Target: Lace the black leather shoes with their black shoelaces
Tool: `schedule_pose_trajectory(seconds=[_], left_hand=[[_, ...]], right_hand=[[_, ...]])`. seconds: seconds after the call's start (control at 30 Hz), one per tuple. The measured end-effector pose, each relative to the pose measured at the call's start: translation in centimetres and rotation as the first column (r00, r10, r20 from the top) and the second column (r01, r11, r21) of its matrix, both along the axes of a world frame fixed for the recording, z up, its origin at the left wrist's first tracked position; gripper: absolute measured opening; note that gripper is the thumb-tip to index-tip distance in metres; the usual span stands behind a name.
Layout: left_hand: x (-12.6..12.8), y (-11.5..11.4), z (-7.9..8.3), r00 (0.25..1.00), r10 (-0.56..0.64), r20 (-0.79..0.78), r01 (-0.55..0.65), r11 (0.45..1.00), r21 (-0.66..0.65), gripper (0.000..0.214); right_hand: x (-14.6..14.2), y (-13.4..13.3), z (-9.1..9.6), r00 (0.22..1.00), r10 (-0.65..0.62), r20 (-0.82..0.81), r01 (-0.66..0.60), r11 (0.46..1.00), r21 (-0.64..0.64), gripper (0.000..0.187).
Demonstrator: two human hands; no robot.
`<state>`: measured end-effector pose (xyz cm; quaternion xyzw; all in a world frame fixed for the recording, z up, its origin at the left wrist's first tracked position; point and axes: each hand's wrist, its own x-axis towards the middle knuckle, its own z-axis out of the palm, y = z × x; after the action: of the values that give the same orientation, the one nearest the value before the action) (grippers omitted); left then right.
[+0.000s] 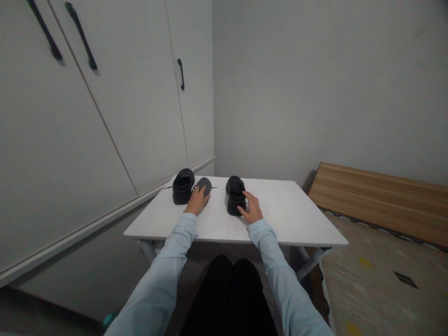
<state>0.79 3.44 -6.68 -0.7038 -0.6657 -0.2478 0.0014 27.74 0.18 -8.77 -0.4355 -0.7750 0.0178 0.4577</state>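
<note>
Two black lace-up shoes stand on the white table [280,200]. The left shoe [182,190] has its opening turned up, with thin laces sticking out to its sides. Just right of it is a flat dark grey insole [205,183]. My left hand [197,201] grips the insole from above, fingers across its left part and thumb at its right edge. The right shoe [234,203] points away from me. My right hand [252,208] is at its right side, thumb near the heel and fingers near the opening, spread apart and touching it.
White cabinets [140,93] with dark handles rise along the left side, close to the table. A grey wall [315,93] stands behind. On the right, a wooden board [378,200] lies on a plastic-covered mattress [378,275]. My legs [231,298] are under the table's front edge.
</note>
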Motion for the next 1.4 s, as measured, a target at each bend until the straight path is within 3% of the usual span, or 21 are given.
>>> schedule_pose_trajectory(seconds=[0.17, 0.4, 0.57, 0.73, 0.93, 1.2, 1.3, 1.4], left_hand=[[-0.3, 0.1, -0.8, 0.999, 0.020, -0.041, -0.022, 0.999, -0.045, 0.056], [0.0, -0.4, -0.5, 0.999, 0.017, -0.041, -0.021, 0.996, -0.083, 0.048], [0.2, -1.0, -0.1, 0.999, 0.040, -0.028, -0.041, 0.998, -0.040, 0.049], [0.3, -0.9, 0.0, 1.000, 0.026, -0.007, -0.025, 0.994, 0.104, 0.058], [0.4, -0.9, 0.4, 0.999, 0.005, 0.037, -0.008, 0.997, 0.072, 0.033], [1.9, -2.8, 3.2, 0.990, -0.010, 0.138, -0.011, 0.990, 0.144, 0.037], [3.0, -3.4, 5.0, 0.971, -0.091, 0.223, 0.034, 0.968, 0.247, 0.040], [4.4, -3.8, 6.6, 0.906, -0.179, 0.383, 0.043, 0.941, 0.336, 0.044]], right_hand=[[0.0, 0.0, 0.1, 1.000, -0.001, 0.012, 0.001, 1.000, -0.019, 0.062], [-0.1, 0.0, 0.3, 1.000, 0.006, -0.005, -0.006, 0.997, -0.074, 0.062], [-0.5, -0.2, 0.5, 1.000, -0.015, -0.011, 0.014, 0.993, -0.113, 0.063], [-1.7, -1.0, 0.5, 0.994, -0.100, -0.045, 0.092, 0.983, -0.162, 0.064], [-2.8, -1.7, 0.7, 0.980, -0.178, -0.089, 0.154, 0.962, -0.226, 0.067], [-2.8, -1.5, 1.1, 0.980, -0.182, -0.078, 0.157, 0.955, -0.253, 0.068], [-3.0, -1.4, 1.7, 0.975, -0.216, -0.061, 0.192, 0.944, -0.270, 0.067], [-3.1, -1.1, 2.6, 0.960, -0.275, -0.059, 0.246, 0.922, -0.299, 0.054]])
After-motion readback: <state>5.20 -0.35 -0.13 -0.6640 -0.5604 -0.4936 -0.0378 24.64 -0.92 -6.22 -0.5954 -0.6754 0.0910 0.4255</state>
